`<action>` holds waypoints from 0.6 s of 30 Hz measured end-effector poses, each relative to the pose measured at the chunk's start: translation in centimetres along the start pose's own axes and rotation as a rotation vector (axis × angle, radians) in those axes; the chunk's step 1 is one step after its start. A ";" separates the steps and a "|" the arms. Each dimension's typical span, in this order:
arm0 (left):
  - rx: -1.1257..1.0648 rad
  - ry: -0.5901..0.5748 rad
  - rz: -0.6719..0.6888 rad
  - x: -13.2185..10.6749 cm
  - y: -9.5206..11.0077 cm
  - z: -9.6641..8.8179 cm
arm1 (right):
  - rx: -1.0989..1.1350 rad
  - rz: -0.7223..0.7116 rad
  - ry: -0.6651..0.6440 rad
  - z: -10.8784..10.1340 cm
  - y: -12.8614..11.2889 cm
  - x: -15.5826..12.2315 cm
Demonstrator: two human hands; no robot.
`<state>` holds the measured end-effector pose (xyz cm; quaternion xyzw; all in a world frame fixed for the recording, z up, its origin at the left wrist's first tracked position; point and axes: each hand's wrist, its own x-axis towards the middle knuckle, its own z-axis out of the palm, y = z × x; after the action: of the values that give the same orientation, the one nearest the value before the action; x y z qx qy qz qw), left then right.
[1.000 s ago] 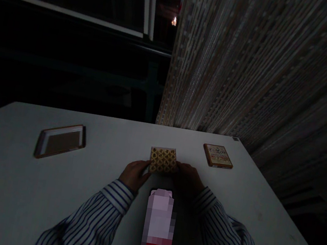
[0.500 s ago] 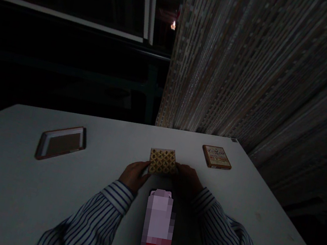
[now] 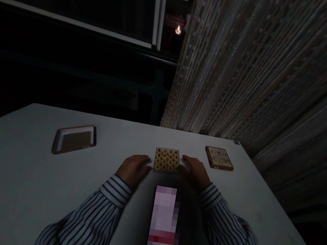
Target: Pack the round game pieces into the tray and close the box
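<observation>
A small clear box of round xiangqi pieces, yellowish with dark characters, lies on the white table between my hands. My left hand is open at its left, thumb and fingers apart, with a small gap to the box. On the other side my right hand is also open; its thumb is close to the box's right edge, and whether it touches is too dark to tell. Nearer to me lies a long pinkish thing with a red band, pixelated so its kind is hidden.
An open shallow tray-like box half with a brown rim lies at the left. To the right is a flat printed box. Beyond the white table hangs a string curtain, beside a dark window frame.
Both hands have let go of the box of xiangqi pieces and moved slightly apart. The view has shifted a little, so the things on the table appear further right.
</observation>
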<state>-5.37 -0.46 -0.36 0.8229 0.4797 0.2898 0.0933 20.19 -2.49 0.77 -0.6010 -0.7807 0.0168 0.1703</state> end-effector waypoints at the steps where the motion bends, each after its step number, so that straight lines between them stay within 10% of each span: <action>1: 0.001 0.008 -0.001 -0.1 0.0 -0.3 | 0.005 -0.007 0.008 -0.3 -0.2 0.1; 18: -0.054 0.111 -0.207 -3.2 -2.5 -5.7 | 0.065 -0.173 -0.043 -1.4 -7.1 4.3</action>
<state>-11.63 -2.58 1.91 0.7488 0.5586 0.3366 0.1183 13.03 -0.70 4.81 -0.5249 -0.8322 0.0403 0.1739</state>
